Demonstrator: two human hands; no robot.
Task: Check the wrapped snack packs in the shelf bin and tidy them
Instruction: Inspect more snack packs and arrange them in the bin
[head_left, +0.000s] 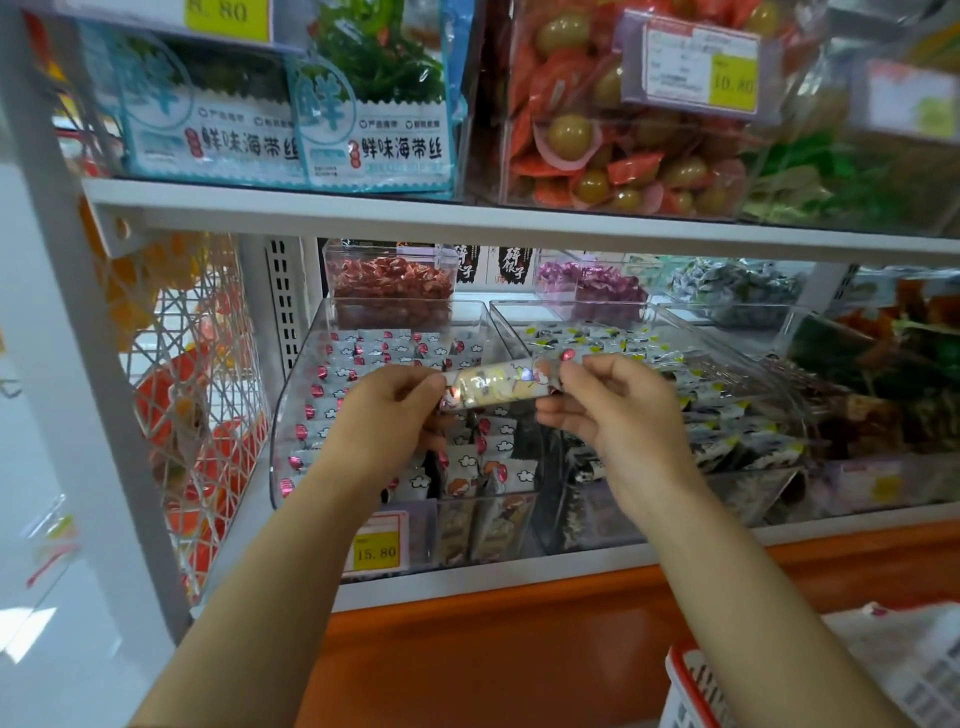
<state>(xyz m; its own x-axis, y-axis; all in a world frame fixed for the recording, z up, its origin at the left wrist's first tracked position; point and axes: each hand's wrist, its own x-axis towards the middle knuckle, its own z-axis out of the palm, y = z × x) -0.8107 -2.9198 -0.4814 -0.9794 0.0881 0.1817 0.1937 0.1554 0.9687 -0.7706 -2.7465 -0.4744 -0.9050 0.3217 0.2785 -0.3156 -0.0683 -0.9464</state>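
Note:
A long wrapped snack pack (498, 384), silvery with a cartoon print, is held level above a clear shelf bin (291, 384). My left hand (387, 415) pinches its left end. At the other end my right hand (618, 405) pinches the wrapper between thumb and fingers. The bin below holds several white snack packs (374, 348) with red and cloud prints, lying in rows. Some packs at the bin's front stand upright (467, 478).
A second clear bin (737, 343) of dark-and-white packs stands to the right. Behind are tubs of red (389, 280) and purple (592, 286) candies. A shelf board (467, 218) runs just overhead. A yellow price tag (376, 551) is at the bin's front, a red-rimmed basket (691, 691) at the lower right.

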